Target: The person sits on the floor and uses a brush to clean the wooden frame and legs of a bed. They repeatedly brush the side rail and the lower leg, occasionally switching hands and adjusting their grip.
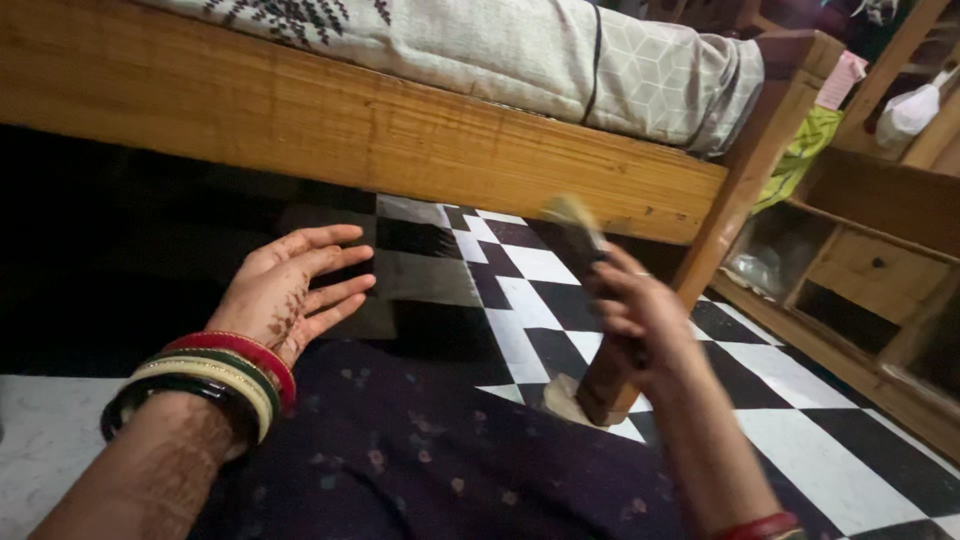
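My left hand is open, palm up, fingers spread, hovering over the dark floor under the bed; red, cream and dark bangles ring its wrist. My right hand is blurred with motion and closed on the dark handle of a small brush with a pale bristle end, held up in front of the wooden bed rail. The bed leg stands just behind the right hand. My lap is covered by dark floral cloth.
A black and white chequered floor runs under the bed. A mattress in patterned grey fabric lies on the frame. A low wooden shelf unit with cubbies stands at right, with green cloth and a white bag above.
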